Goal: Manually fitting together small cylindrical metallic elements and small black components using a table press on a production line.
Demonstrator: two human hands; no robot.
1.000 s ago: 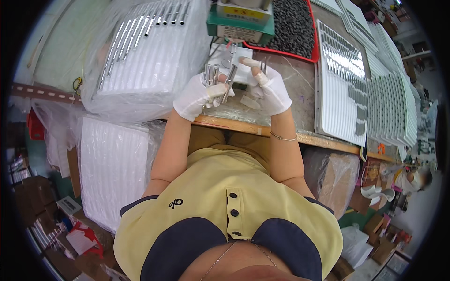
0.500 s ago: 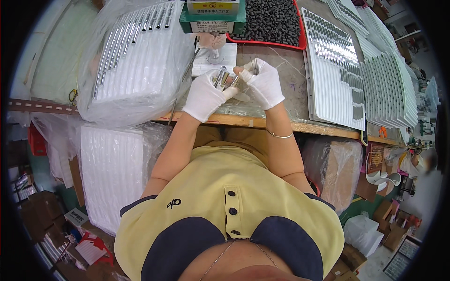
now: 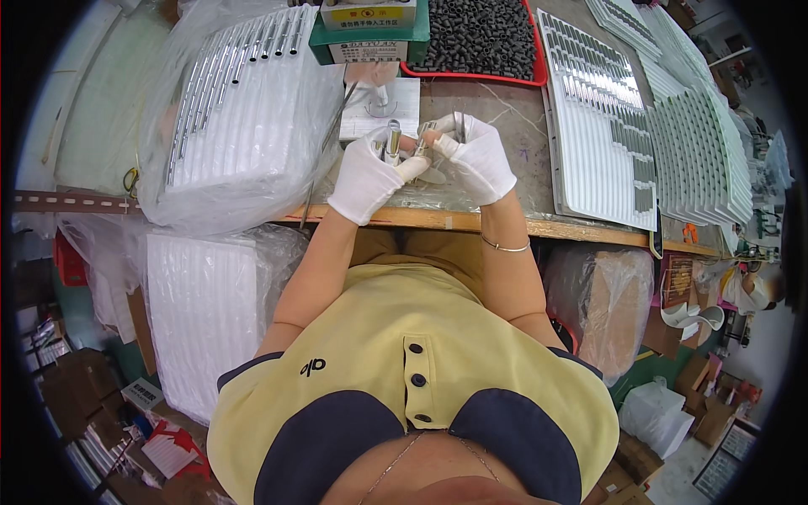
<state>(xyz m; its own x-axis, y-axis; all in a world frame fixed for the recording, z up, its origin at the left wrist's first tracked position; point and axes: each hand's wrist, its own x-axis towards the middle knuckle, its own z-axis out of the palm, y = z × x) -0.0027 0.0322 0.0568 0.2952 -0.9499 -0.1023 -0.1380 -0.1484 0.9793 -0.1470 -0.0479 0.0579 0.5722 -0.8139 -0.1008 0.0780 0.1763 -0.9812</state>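
Note:
My left hand [image 3: 364, 180], in a white glove with bare fingertips, is closed around short shiny metal tubes [image 3: 393, 140]. One of them stands up from the fingers. Close to it my right hand [image 3: 481, 160], gloved the same way, has thumb and finger pinched at another shiny metal piece [image 3: 424, 138] between the two hands. A further slim metal piece [image 3: 459, 126] shows in the curl of my right fingers. How the pieces meet is hidden by my fingers. Both hands hover over the near part of the workbench [image 3: 522, 160].
Ahead stands a green machine [image 3: 370, 46] with a white base plate [image 3: 402, 108]. Beside it a red tray [image 3: 471, 78] holds many small black sleeves. White ridged foam trays [image 3: 589, 156] carry metal tubes on the right; a plastic-wrapped foam tray [image 3: 244, 143] with tubes lies left.
The metal tube in my left hand has tilted more upright. My right hand has shifted very slightly right and down, and the fingers of both hands have moved a little.

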